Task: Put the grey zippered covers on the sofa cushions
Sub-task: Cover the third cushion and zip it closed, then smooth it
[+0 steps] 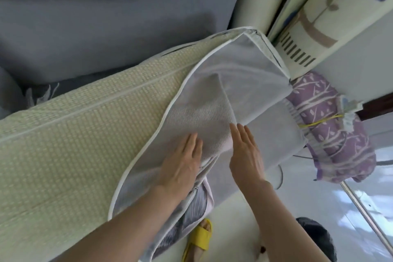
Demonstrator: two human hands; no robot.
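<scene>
Both grips are flat and empty: left hand [182, 161] and right hand [246, 153] press the cover [244, 83], which runs toward 1 o'clock over the cushion [85, 134]; left hand is nearer the zip [196, 190].

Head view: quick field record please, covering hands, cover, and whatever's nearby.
grey cover: wrinkled, white piping along its edge
woven mat: left of cover, partly under it
left hand: flat on cover, fingers straight
right hand: flat on cover, fingers straight
purple bundle: right of cover
yellow slipper: bottom centre, foot in it
</scene>
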